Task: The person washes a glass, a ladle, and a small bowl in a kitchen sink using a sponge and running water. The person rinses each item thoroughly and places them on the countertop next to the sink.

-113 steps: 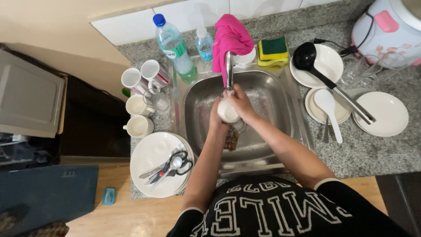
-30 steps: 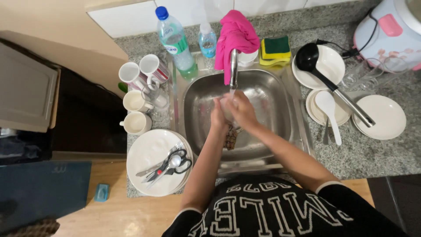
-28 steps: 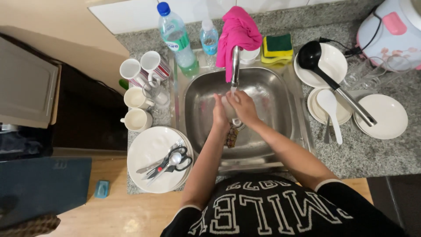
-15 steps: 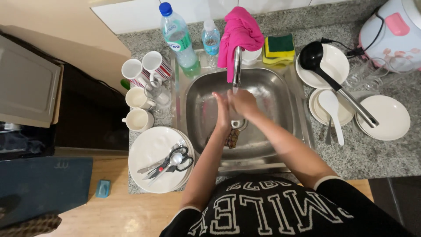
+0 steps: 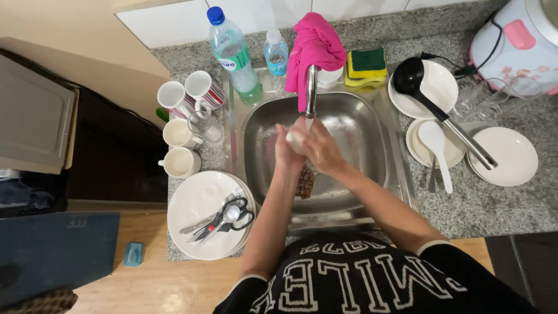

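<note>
Over the steel sink (image 5: 372, 125), just under the tap (image 5: 311, 87), both hands close around a small white cup (image 5: 295, 139). The left hand (image 5: 288, 154) cups its side; the right hand (image 5: 322, 148) wraps over it, fingers curled, largely hiding it. It looks like glazed ceramic: light, stiff, breakable, and probably slick while wet. The surest hold is around the body with a finger hooked over the rim. A scouring pad (image 5: 304, 183) lies in the basin below.
</note>
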